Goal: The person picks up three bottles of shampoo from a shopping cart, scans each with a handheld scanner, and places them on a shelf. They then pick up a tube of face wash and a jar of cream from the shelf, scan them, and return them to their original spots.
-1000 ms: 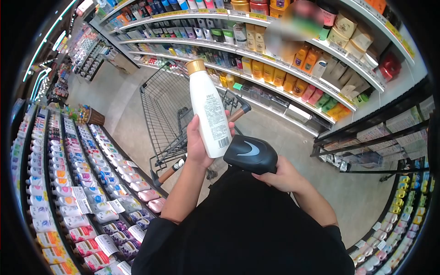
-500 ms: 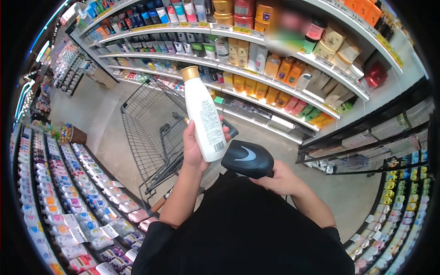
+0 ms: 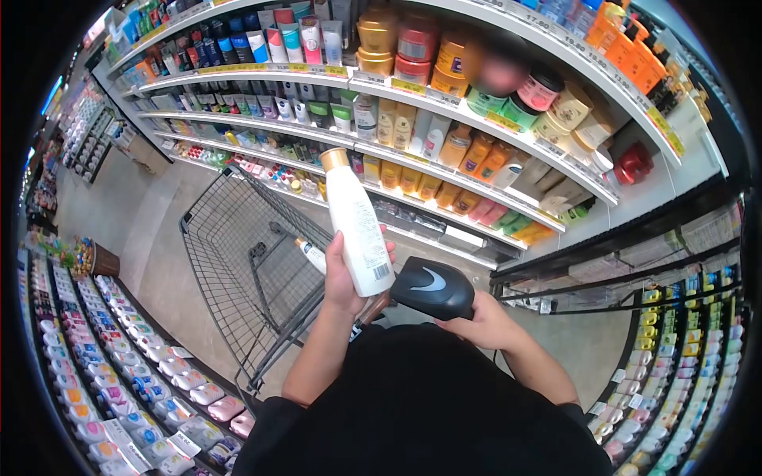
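Note:
My left hand (image 3: pixel 344 276) is wrapped round a white bottle (image 3: pixel 354 218) with a gold cap. The bottle leans slightly to the left, and its printed back label and barcode face me. In my right hand (image 3: pixel 481 319) is a black barcode scanner (image 3: pixel 434 288) with a grey curved mark on top. Its head points left, close beside the bottle's lower end and apart from the barcode by a small gap. The scanner's handle is mostly hidden under its head and my fingers.
A wire shopping cart (image 3: pixel 230 238) stands ahead to the left, with another white bottle (image 3: pixel 310 255) with a gold cap in it. Shelves (image 3: pixel 476 111) of tubes, jars and bottles curve across the front. Low racks of packaged goods (image 3: pixel 159 357) line the left, and more stand at right.
The view has shifted, so the cart shows more fully and its bottle is now visible. Both hands keep their hold; bottle and scanner sit slightly lower and further right in view.

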A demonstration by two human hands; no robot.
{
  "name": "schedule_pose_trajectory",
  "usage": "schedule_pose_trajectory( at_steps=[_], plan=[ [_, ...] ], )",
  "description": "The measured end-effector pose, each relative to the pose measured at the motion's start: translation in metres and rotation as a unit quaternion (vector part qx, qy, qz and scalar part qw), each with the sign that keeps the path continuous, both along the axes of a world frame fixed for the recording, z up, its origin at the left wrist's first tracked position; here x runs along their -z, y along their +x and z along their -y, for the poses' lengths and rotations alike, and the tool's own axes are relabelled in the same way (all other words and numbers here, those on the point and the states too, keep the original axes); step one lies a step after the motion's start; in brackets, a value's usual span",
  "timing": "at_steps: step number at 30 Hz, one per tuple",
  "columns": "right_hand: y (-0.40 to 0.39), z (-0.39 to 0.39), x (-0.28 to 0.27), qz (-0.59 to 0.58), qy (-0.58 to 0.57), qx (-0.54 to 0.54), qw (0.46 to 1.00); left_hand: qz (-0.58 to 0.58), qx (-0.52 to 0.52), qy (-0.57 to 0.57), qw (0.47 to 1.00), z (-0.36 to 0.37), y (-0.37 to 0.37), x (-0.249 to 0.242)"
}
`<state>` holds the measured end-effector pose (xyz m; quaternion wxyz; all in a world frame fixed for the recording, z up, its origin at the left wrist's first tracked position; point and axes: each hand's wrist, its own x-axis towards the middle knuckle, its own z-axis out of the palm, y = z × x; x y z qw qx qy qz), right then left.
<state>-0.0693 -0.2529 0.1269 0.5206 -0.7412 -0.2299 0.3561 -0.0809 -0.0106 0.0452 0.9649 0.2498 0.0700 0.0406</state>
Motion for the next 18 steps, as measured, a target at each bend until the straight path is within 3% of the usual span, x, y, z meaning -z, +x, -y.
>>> schedule_pose_trajectory(
  at_steps=[5,16,18],
  plan=[
    [0.011,-0.005,0.010,-0.047,-0.008,0.001,0.999,-0.012,-0.011,-0.014,1.000,0.001,0.009,0.009],
    [0.026,-0.014,0.007,-0.010,0.001,-0.024,1.000,-0.002,-0.009,0.003,1.000,-0.006,0.021,0.003],
    [0.028,-0.013,0.002,-0.114,-0.046,-0.013,0.992,-0.004,-0.013,0.012,1.000,-0.005,0.022,0.001]
  ],
)
